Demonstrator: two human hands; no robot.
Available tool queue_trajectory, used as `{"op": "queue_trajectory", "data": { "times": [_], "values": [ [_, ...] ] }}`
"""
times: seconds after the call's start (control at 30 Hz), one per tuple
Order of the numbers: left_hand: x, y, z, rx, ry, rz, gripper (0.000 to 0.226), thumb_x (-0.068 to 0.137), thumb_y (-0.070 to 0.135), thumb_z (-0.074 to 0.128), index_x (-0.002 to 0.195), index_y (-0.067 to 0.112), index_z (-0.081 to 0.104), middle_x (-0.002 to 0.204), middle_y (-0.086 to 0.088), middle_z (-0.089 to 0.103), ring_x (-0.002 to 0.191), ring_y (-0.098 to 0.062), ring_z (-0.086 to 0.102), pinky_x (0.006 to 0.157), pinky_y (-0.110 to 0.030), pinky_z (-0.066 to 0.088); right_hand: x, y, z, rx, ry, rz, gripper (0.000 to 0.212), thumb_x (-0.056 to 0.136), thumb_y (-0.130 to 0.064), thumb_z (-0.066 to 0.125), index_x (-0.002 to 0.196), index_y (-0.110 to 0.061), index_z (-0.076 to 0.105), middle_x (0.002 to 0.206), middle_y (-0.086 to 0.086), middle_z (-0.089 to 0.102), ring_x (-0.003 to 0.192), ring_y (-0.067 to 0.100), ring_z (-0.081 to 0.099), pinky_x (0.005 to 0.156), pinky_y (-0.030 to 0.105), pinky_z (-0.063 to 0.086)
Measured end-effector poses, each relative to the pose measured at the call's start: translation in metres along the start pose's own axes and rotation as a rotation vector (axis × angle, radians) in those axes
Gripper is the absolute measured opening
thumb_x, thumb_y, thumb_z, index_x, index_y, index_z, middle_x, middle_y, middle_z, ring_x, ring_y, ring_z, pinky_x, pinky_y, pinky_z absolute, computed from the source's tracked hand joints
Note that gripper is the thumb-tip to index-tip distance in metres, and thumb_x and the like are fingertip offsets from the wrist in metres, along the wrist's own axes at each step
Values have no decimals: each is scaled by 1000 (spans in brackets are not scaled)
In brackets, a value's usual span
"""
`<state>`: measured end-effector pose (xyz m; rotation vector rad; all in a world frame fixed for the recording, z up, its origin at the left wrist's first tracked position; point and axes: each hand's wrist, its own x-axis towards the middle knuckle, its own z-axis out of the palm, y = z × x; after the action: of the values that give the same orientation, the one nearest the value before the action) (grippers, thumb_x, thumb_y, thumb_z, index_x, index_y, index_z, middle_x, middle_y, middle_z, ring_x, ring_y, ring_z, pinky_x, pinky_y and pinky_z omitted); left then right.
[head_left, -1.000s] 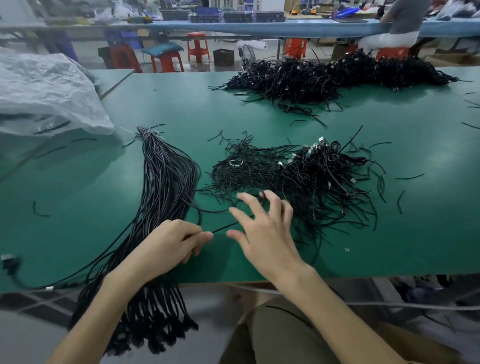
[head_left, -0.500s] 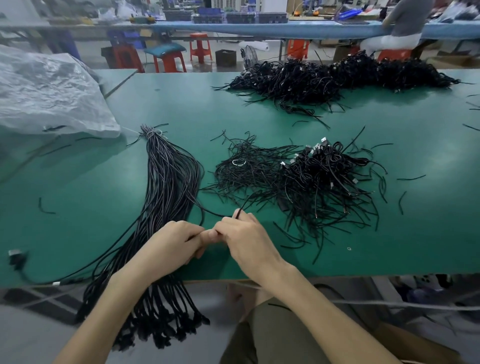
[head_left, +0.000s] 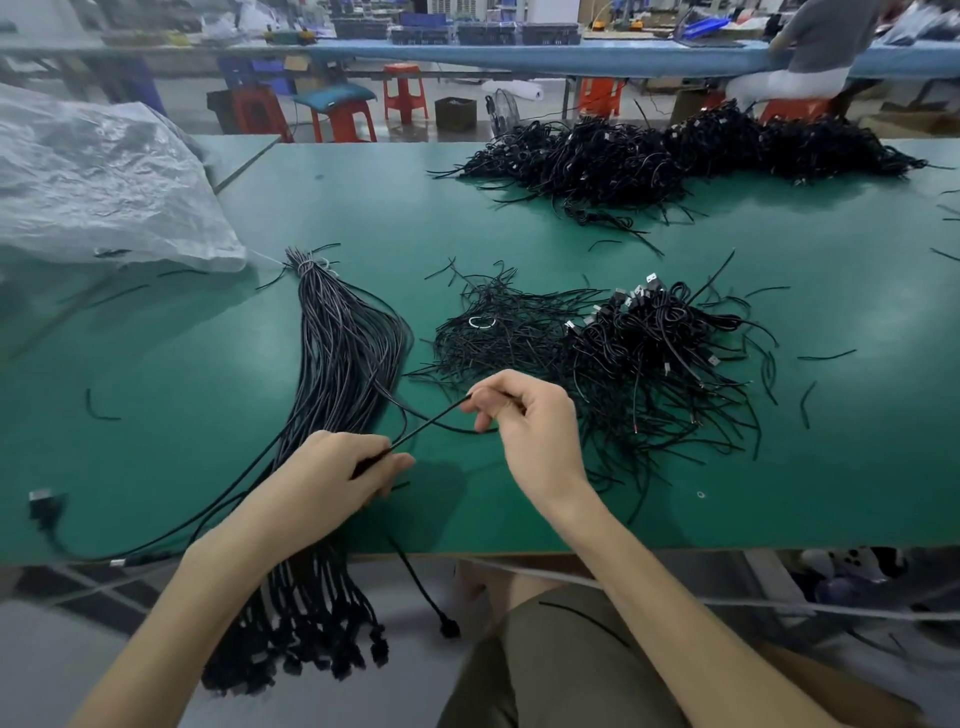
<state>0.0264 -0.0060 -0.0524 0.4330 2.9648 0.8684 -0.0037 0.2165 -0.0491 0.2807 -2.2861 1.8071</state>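
A thin black cable (head_left: 431, 425) runs taut between my two hands above the green table (head_left: 156, 395). My left hand (head_left: 340, 475) pinches its lower part near the table's front edge. My right hand (head_left: 524, 426) pinches it higher up, to the right, with curled fingers. The cable's plug end (head_left: 449, 629) dangles below the table edge. A long tied bundle of black cables (head_left: 343, 364) lies left of my hands and hangs over the front edge. A loose tangle of black cables with metal plugs (head_left: 639, 348) lies just beyond my right hand.
A large heap of black cables (head_left: 675, 150) sits at the table's far side. A crumpled clear plastic bag (head_left: 98, 182) covers the left end. Short wire scraps (head_left: 101, 410) lie scattered. Orange stools (head_left: 405, 93) and a seated person (head_left: 826, 47) are beyond the table.
My right hand went from spread flat on the table to meeting my left hand, then rose to the right, drawing one cable out taut between both hands.
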Motion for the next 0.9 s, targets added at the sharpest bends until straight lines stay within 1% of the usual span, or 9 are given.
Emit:
{"op": "queue_trajectory", "data": {
  "times": [0.1, 0.2, 0.3, 0.5, 0.57, 0.63, 0.73, 0.77, 0.9],
  "values": [
    [-2, -2, 0, 15, -32, -4, 31, 100, 44, 56, 72, 31, 61, 68, 15, 67, 57, -6, 62, 56, -20, 47, 1, 4, 0, -13, 32, 34, 30, 98, -7, 62, 76, -24, 72, 66, 0, 70, 60, 7, 59, 66, 25, 50],
    [-4, -6, -1, -43, -46, -66, 17, 102, 26, 58, 86, 31, 62, 72, 12, 70, 59, -5, 63, 60, -17, 46, 9, 11, -11, 60, 160, 129, 30, 102, -7, 56, 80, -19, 71, 71, 1, 68, 61, 8, 55, 61, 30, 46],
    [-9, -10, -3, -200, 84, -71, 29, 105, 11, 51, 88, 29, 67, 76, 5, 71, 60, -12, 65, 63, -18, 50, 20, 18, -36, 32, 206, 144, 29, 104, -13, 55, 82, -18, 71, 68, -3, 64, 60, 10, 53, 61, 31, 46],
    [3, 11, 14, -225, 125, -120, 11, 98, 28, 65, 105, 34, 61, 93, 14, 67, 74, -1, 68, 67, -10, 49, 12, 25, -35, 58, 124, 175, 26, 104, -17, 57, 84, -18, 74, 63, -7, 63, 54, 12, 50, 57, 28, 44],
    [10, 19, 22, -166, 149, -161, 11, 98, 31, 65, 109, 33, 60, 101, 16, 62, 82, 0, 64, 73, -14, 51, 9, 22, -34, 109, 116, 173, 24, 104, -16, 57, 87, -15, 74, 64, -6, 62, 54, 13, 50, 55, 24, 42],
    [16, 25, 28, -71, 254, -185, 8, 101, 33, 60, 107, 30, 65, 104, 15, 58, 91, -3, 57, 89, -27, 49, 8, 17, -36, 181, 124, 168, 23, 104, -16, 58, 89, -13, 74, 65, -5, 61, 55, 12, 49, 54, 21, 42],
    [28, 33, 31, 6, 317, -180, 36, 103, 47, 48, 106, 22, 74, 110, 12, 62, 104, -9, 51, 99, -33, 34, 4, 8, -36, 290, 74, 159, 20, 103, -16, 58, 92, -10, 75, 68, -3, 62, 57, 12, 49, 56, 20, 43],
    [33, 38, 31, -136, 276, -189, 45, 104, 50, 44, 106, 20, 76, 109, 12, 68, 104, -9, 58, 99, -34, 39, 2, 6, -35, 315, 40, 153, 20, 103, -16, 59, 94, -9, 75, 70, -2, 63, 57, 12, 49, 56, 20, 44],
    [53, 55, 34, -1122, 116, -355, 54, 108, 47, 35, 117, 9, 72, 111, -1, 78, 102, -15, 74, 95, -35, 52, -13, 2, -32, 317, -120, 95, 16, 101, -13, 61, 94, -9, 75, 73, 6, 67, 57, 15, 51, 56, 20, 44]
  ]
}}
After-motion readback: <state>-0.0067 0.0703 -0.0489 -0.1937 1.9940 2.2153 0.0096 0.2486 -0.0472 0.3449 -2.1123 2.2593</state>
